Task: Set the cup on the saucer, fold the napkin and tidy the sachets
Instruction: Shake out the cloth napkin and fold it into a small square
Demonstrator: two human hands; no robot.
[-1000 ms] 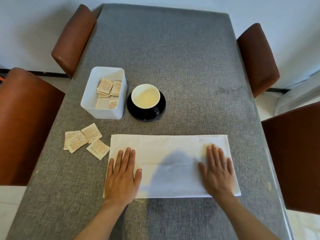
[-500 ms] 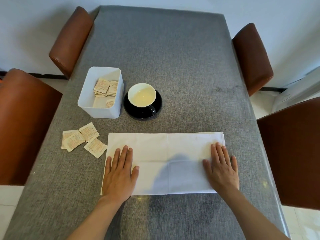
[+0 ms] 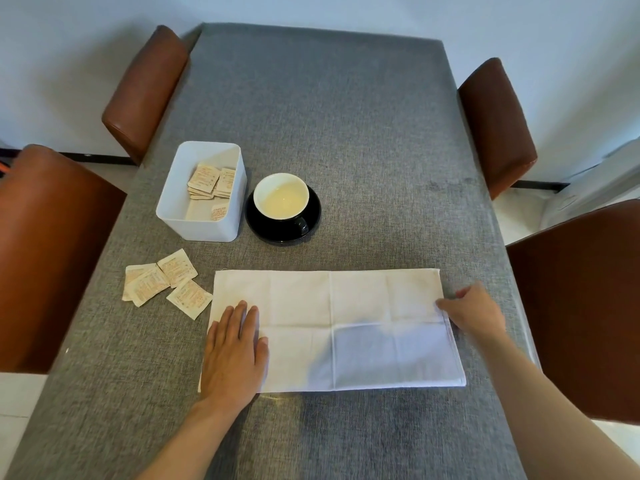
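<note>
Since the earlier frame, the right hand (image 3: 476, 311) had slid off the napkin (image 3: 332, 327) to pinch its right edge; the left hand (image 3: 232, 351) lay flat, pinning the left end on the bench (image 3: 346, 150). Soft, light cloth, probably best lifted by that edge.

Long rectangular table under a grey woven cloth (image 3: 346, 140), running away from the viewer toward a pale, plain wall (image 3: 311, 8). Cloth shows a faint darker smudge toward the far right.

Four brown leather-look padded chairs drawn up to it, two a side. Far left chair back (image 3: 145, 95) tilted against the table corner; near left chair (image 3: 48, 251) larger in view, its back level with the table's left edge. Far right chair back (image 3: 497, 126) just beside the right edge; near right chair (image 3: 581, 306) darker, partly cut off by the frame.

Dark skirting strip (image 3: 540, 184) along the wall base. Light floor (image 3: 17, 403) visible at the lower left.
</note>
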